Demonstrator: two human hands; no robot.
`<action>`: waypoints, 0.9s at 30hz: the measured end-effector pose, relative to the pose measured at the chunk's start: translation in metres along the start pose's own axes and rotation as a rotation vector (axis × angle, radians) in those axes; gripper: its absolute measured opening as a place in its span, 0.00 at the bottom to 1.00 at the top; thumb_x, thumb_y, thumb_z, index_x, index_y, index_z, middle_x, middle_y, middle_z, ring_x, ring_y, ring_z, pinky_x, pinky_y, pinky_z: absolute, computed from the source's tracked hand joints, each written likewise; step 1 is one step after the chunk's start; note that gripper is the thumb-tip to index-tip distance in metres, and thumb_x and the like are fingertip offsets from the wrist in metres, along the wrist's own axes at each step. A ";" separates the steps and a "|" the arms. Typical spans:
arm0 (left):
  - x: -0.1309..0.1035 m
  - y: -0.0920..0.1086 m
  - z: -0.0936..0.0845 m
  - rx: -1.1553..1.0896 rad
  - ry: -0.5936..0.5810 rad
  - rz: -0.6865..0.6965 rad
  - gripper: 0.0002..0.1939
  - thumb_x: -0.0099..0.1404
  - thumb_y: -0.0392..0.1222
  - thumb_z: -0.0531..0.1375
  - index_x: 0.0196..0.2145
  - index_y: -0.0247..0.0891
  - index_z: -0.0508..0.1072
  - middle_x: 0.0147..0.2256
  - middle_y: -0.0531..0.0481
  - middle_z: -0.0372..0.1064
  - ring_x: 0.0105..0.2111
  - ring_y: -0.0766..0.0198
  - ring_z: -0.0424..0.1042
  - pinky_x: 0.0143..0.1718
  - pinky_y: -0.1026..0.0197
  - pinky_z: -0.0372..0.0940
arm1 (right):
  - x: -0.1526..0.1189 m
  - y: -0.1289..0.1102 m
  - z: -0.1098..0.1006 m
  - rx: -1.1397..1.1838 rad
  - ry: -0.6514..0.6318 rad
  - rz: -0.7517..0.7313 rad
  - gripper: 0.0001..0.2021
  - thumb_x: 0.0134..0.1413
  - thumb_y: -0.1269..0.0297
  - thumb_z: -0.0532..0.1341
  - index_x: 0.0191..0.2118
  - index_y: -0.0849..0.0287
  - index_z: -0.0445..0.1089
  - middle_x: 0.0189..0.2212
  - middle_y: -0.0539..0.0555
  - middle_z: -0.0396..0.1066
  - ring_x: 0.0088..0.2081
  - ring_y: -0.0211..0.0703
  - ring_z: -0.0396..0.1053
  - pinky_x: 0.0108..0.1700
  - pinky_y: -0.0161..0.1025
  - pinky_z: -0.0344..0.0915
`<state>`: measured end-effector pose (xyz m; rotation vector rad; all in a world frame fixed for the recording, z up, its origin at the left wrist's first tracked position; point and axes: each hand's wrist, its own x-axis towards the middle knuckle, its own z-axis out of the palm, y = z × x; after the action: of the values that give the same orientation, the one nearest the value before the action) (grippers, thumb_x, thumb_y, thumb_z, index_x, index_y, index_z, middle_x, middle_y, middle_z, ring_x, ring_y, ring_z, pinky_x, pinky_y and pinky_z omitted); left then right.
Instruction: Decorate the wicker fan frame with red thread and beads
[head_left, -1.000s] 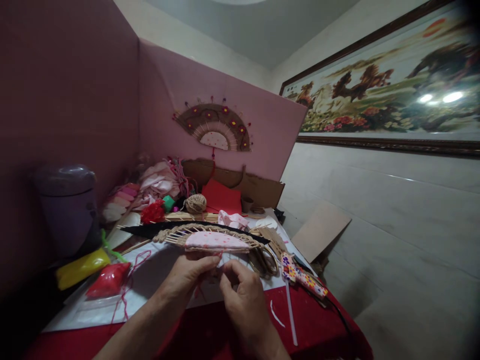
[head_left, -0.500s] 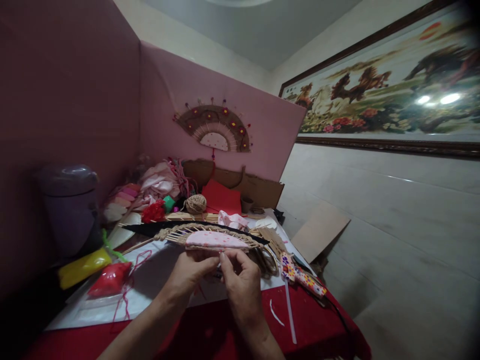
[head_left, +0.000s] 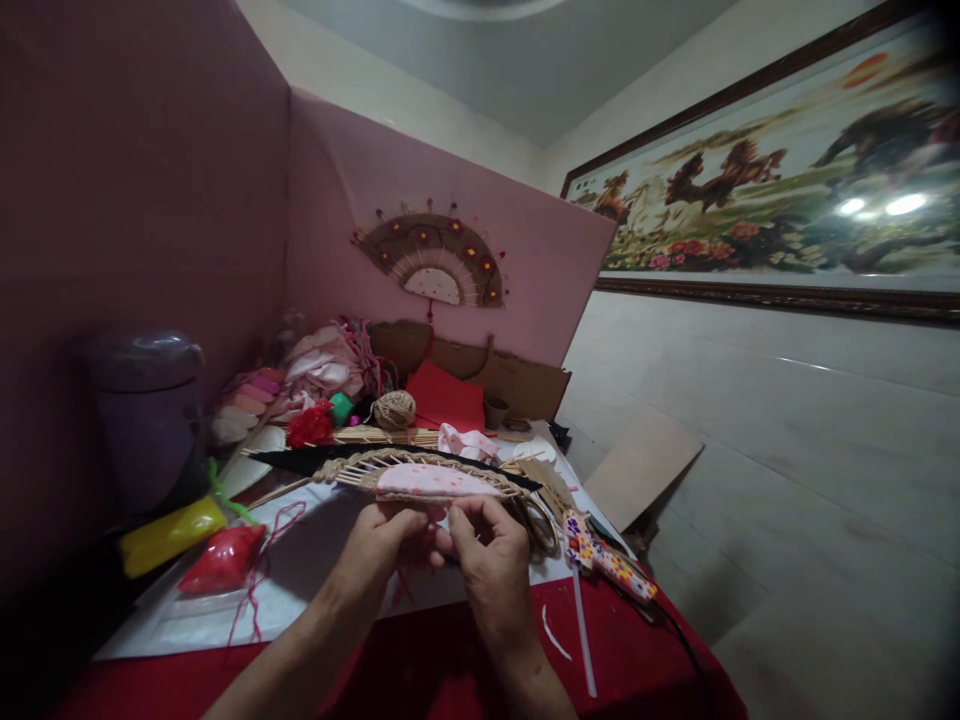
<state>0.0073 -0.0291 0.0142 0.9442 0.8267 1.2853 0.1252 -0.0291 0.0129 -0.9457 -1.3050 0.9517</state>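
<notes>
A handmade fan [head_left: 439,482] is tilted nearly edge-on in front of me. It has thin sticks, a braided twine band, a black outer edge and a pale pink spotted fabric base. My left hand [head_left: 386,540] is closed on the lower edge of the fan, its thumb lying along the front. Just right of it, my right hand [head_left: 491,555] has thumb and index finger pinched together beneath the fabric base. Whatever lies in that pinch is too small to make out. A bit of reddish thread [head_left: 403,585] hangs below the left hand.
A patterned glue gun [head_left: 611,560] and a glue stick [head_left: 584,635] lie at the right. Red clay in a bag [head_left: 223,560], a yellow packet [head_left: 172,535] and a purple cup [head_left: 150,430] stand left. Behind are a twine ball [head_left: 394,409], red paper [head_left: 446,397] and another fan [head_left: 435,255] on the pink board.
The thumb tips, close together before, are now a little apart, and more of the left fingers shows between the hands. The fan stays held in nearly the same place.
</notes>
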 end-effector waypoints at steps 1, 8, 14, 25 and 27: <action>0.000 0.001 0.000 0.006 -0.001 0.003 0.11 0.47 0.40 0.61 0.27 0.29 0.76 0.21 0.44 0.73 0.19 0.63 0.68 0.25 0.61 0.64 | 0.000 0.000 -0.002 -0.023 0.001 -0.013 0.11 0.51 0.58 0.59 0.26 0.60 0.66 0.19 0.48 0.65 0.19 0.37 0.65 0.22 0.34 0.64; 0.004 -0.001 -0.006 0.027 -0.038 0.036 0.14 0.47 0.45 0.68 0.27 0.30 0.77 0.22 0.44 0.73 0.20 0.64 0.68 0.23 0.63 0.61 | 0.003 -0.004 -0.014 -0.213 -0.032 -0.118 0.09 0.51 0.62 0.59 0.25 0.62 0.69 0.20 0.50 0.68 0.23 0.37 0.63 0.25 0.32 0.61; 0.006 -0.005 -0.008 0.009 -0.055 0.055 0.14 0.45 0.43 0.70 0.28 0.32 0.78 0.22 0.47 0.72 0.20 0.65 0.67 0.23 0.65 0.60 | 0.001 -0.004 -0.016 -0.209 -0.059 -0.096 0.09 0.52 0.61 0.60 0.26 0.61 0.70 0.21 0.50 0.68 0.23 0.36 0.62 0.24 0.31 0.60; 0.004 -0.002 -0.002 -0.022 -0.044 0.070 0.13 0.45 0.42 0.70 0.28 0.31 0.78 0.23 0.47 0.71 0.23 0.66 0.66 0.24 0.65 0.59 | -0.005 -0.008 -0.020 -0.261 -0.095 -0.154 0.07 0.51 0.64 0.59 0.25 0.60 0.66 0.25 0.50 0.65 0.27 0.37 0.62 0.26 0.31 0.59; 0.002 0.000 0.000 -0.043 -0.033 0.074 0.12 0.48 0.42 0.68 0.29 0.32 0.77 0.24 0.49 0.70 0.22 0.67 0.64 0.24 0.65 0.58 | -0.005 -0.006 -0.020 -0.268 -0.097 -0.160 0.07 0.51 0.65 0.59 0.26 0.60 0.66 0.24 0.49 0.66 0.26 0.36 0.62 0.26 0.31 0.59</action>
<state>0.0079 -0.0273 0.0140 0.9667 0.7422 1.3426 0.1457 -0.0365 0.0164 -0.9903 -1.5942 0.7173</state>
